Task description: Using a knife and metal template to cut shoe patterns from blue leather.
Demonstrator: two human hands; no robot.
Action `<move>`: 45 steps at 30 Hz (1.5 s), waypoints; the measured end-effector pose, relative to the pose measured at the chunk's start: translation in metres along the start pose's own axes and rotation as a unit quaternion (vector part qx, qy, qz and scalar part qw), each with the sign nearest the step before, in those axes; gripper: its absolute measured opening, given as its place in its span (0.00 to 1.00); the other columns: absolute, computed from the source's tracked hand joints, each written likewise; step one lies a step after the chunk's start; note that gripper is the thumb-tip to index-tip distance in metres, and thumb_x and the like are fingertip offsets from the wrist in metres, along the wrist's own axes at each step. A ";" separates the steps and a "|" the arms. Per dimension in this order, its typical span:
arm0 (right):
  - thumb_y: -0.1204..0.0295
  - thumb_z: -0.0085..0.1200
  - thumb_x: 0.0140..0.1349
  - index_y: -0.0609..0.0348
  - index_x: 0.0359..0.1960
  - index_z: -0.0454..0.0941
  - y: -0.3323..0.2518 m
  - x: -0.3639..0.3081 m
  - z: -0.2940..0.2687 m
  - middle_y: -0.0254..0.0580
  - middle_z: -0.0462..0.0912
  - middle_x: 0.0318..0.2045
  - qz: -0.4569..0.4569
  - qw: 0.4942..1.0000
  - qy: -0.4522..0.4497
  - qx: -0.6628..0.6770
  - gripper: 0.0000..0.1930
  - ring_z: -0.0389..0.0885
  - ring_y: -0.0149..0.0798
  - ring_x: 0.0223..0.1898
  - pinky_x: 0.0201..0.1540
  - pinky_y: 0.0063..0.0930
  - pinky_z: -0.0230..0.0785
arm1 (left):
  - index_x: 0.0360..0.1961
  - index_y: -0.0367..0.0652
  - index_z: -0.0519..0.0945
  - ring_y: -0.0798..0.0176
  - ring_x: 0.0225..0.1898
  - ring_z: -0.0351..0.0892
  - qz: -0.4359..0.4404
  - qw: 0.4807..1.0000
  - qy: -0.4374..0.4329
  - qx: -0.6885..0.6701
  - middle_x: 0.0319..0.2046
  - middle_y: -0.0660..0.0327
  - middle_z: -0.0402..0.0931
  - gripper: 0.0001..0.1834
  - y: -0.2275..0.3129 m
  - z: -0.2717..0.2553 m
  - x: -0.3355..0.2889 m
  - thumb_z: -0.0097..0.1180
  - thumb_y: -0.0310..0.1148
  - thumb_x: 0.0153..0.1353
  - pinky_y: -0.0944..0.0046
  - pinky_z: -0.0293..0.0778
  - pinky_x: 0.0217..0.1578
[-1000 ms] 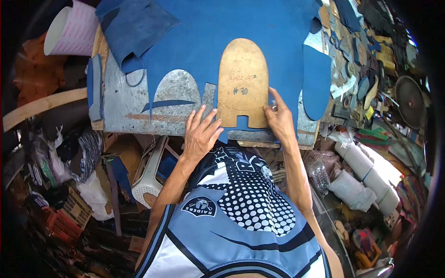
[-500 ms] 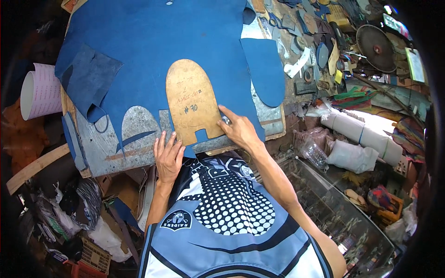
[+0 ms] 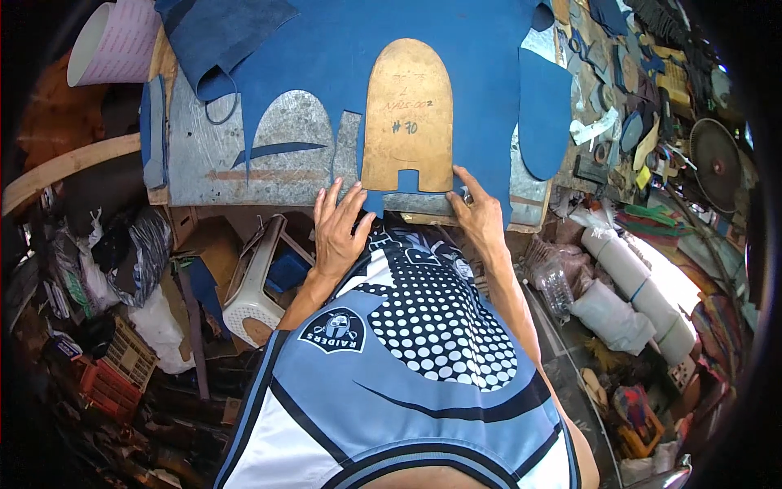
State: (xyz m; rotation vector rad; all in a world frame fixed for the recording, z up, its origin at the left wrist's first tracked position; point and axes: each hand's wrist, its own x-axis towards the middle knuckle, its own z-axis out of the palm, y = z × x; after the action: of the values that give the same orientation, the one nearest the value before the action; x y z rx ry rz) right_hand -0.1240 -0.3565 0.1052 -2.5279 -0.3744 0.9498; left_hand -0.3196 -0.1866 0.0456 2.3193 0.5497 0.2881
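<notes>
A tan, round-topped template (image 3: 407,114) with a square notch in its straight lower edge lies flat on a large blue sheet (image 3: 326,49) that looks like leather. My left hand (image 3: 338,232) rests by the template's lower left corner, fingers spread and holding nothing. At the lower right corner is my right hand (image 3: 479,213), its forefinger along the template's side. Its fingers are bent, with a small silvery thing showing between thumb and forefinger, too small to name. Left of the template, a matching arch-shaped opening (image 3: 293,122) in the sheet bares the grey worktop.
A thin blue offcut (image 3: 281,152) lies across that opening. Blue scraps (image 3: 228,37) and a rolled pink sheet (image 3: 114,41) sit at the left. Tools and pieces crowd the right, with a fan (image 3: 715,165) beyond. A white plastic stool (image 3: 257,297) stands below the table.
The whole view has turned, so template and table now appear straighter and farther right. My right hand has slid down toward the template's lower right corner. My left hand stays near the lower left corner.
</notes>
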 end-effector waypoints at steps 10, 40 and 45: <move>0.58 0.61 0.60 0.42 0.62 0.72 0.011 -0.004 0.018 0.52 0.82 0.25 -0.064 0.995 0.032 -0.066 0.27 0.84 0.54 0.30 0.34 0.45 0.75 | 0.56 0.39 0.76 0.44 0.68 0.63 -0.030 0.999 0.018 -0.013 0.58 0.53 0.76 0.25 0.003 0.007 -0.015 0.65 0.35 0.59 0.38 0.50 0.67; 0.57 0.61 0.60 0.48 0.60 0.71 0.003 -0.002 0.024 0.53 0.82 0.24 -0.085 0.986 0.073 -0.119 0.27 0.83 0.56 0.27 0.30 0.46 0.73 | 0.64 0.34 0.68 0.41 0.70 0.57 -0.066 0.995 0.029 -0.062 0.61 0.47 0.71 0.39 0.011 0.014 -0.018 0.67 0.41 0.55 0.37 0.44 0.69; 0.56 0.61 0.60 0.48 0.61 0.71 0.001 -0.002 0.023 0.53 0.82 0.23 -0.090 0.985 0.079 -0.122 0.28 0.83 0.56 0.26 0.29 0.46 0.72 | 0.66 0.34 0.66 0.42 0.71 0.57 -0.069 0.996 0.021 -0.059 0.60 0.49 0.74 0.39 0.011 0.012 -0.015 0.66 0.41 0.58 0.38 0.43 0.69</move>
State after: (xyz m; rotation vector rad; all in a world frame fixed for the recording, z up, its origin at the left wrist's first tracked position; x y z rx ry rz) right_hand -0.1409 -0.3517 0.0904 -2.7066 -0.6950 0.6654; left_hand -0.3249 -0.2078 0.0447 2.1547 0.6923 0.2946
